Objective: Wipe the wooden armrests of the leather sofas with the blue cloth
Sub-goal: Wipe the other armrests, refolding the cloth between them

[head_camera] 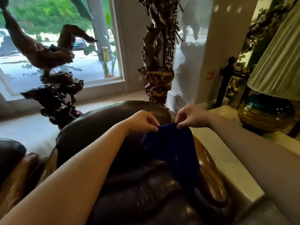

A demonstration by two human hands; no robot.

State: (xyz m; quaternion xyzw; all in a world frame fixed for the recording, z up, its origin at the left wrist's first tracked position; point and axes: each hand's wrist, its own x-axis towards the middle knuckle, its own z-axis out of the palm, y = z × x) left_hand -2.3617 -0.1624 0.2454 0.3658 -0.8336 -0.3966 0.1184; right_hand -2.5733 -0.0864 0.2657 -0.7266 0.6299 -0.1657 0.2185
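A dark blue cloth (172,148) hangs over the dark leather sofa (100,127), held up by its top edge. My left hand (142,121) pinches the cloth's upper left corner. My right hand (191,116) pinches the upper right corner, a short gap from the left. The cloth drapes down across the sofa's glossy wooden armrest (212,172) on the right, hiding part of it. Another wooden armrest (21,174) shows at the lower left, beside a second leather seat.
A pale marble side table (227,159) stands right of the armrest, bearing a lamp with a teal-gold base (266,114) and pleated shade. Dark carved root sculptures (55,95) and a carved wooden column (157,65) stand behind the sofa before a large window.
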